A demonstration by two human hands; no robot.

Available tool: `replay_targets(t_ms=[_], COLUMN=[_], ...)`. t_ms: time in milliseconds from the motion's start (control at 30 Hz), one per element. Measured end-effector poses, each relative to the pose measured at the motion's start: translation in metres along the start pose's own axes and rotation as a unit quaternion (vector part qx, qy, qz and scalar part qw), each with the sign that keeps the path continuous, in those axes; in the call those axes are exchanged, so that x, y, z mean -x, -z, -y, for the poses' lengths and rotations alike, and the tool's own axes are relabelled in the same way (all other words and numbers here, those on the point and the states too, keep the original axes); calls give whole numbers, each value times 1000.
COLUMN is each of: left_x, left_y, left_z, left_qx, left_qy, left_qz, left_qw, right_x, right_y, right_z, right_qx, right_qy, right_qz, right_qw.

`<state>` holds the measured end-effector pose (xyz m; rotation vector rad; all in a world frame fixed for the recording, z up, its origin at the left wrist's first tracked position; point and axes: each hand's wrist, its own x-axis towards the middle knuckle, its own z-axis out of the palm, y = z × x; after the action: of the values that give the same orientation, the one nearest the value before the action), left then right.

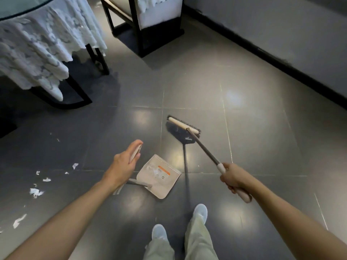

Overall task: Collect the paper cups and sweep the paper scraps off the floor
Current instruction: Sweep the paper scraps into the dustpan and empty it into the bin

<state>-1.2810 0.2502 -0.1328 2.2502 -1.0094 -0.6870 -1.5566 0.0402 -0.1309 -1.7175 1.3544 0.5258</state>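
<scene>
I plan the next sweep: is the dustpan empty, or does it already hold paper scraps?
Not empty: white scraps lie inside the dustpan, near its orange label.

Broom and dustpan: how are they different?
The broom has a long head with dark bristles; the dustpan is a pale flat scoop. The broom is held in the right hand, the dustpan's handle in the left hand. The dustpan sits on the floor with white paper scraps inside; the broom carries none. Both have thin dark poles with pale grips.
</scene>
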Motion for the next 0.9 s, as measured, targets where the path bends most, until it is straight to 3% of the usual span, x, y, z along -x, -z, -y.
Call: replay_targets(t_ms=[133, 267, 467, 600, 733, 833, 900], left_x=[-1, -12, -13, -11, -1, 23, 41], left_y=[-7, -4, -4, -7, -5, -8, -12], left_z=[0, -1, 2, 2, 5, 2, -2], left_qx=[6, -3, -9, -13, -5, -8, -10], left_qy=[0, 2, -6, -11, -13, -17, -25], left_qz=[-5, -16, -11, -3, -1, 16, 20], left_qw=[1000, 1000, 1000, 1000, 1000, 1000, 999], right_x=[-27, -30, 27, 73, 104, 121, 127], right_y=[2, -11, -54, -69, -60, -56, -57], right_z=[-9, -1, 13, 2, -25, -48, -58], right_qx=[-1, 55, 154, 30, -53, -182, -172], right_qy=[-41, -86, -59, -77, -76, -92, -85], right_qz=[12, 84, 167, 200, 177, 184, 147], right_qw=[999, 991, 972, 976, 980, 962, 970])
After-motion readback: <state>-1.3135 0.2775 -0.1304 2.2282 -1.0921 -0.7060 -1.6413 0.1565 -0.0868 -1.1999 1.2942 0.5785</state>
